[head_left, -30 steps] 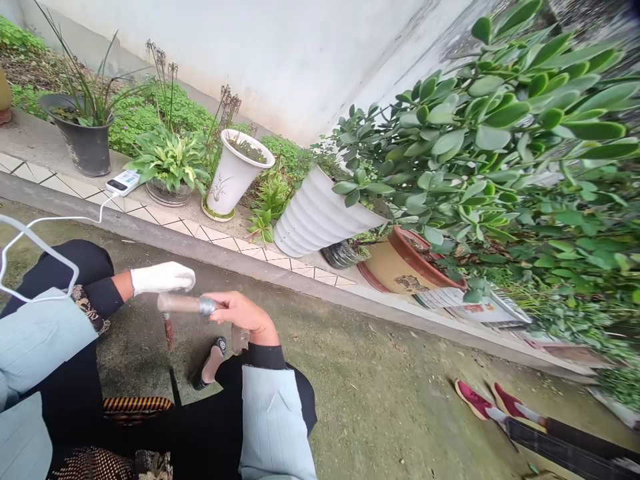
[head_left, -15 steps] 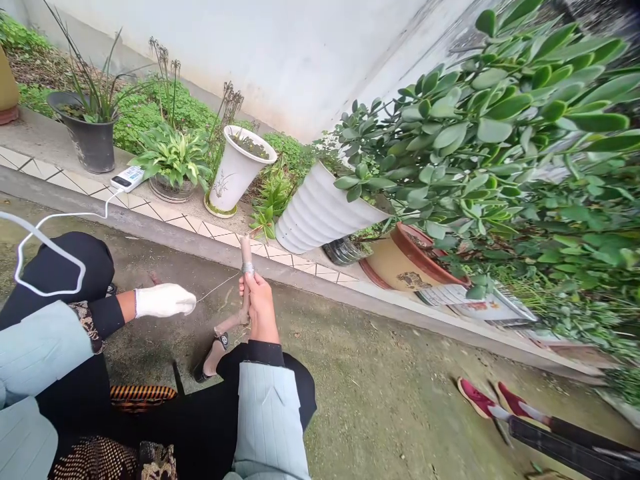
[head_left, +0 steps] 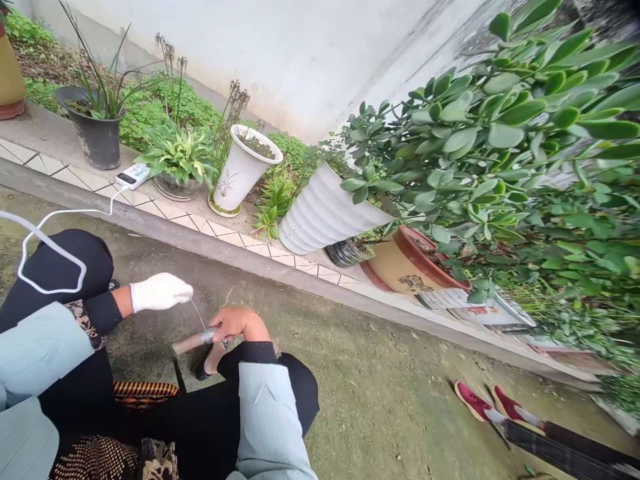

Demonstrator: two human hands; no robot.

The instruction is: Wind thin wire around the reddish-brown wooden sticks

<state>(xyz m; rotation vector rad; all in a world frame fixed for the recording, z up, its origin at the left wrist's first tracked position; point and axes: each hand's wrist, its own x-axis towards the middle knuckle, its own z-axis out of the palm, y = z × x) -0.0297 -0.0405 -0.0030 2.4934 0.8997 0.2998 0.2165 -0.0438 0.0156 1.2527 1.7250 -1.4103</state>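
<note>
My left hand [head_left: 163, 291], in a white knit glove, is closed on one end of a thin wire [head_left: 197, 313]. From there the wire runs taut, down and right, to a wooden stick [head_left: 187, 344]. My bare right hand [head_left: 239, 324] grips that stick, its fingers wrapped around it beside a silvery wound band [head_left: 207, 335]. The stick's cut end points left and slightly down, above the ground by my foot. Its other end is mostly hidden behind my right hand and sleeve.
Potted plants line a tiled ledge [head_left: 180, 219] ahead, including a white ribbed pot [head_left: 330, 210]. A white device [head_left: 133, 175] with a white cable [head_left: 75, 212] rests on it. At the lower right, another person's red shoes [head_left: 471, 400] stand on the ground.
My right hand has turned the stick from upright to nearly level and lowered it, its cut end swinging left. My left hand has risen slightly, still holding the wire.
</note>
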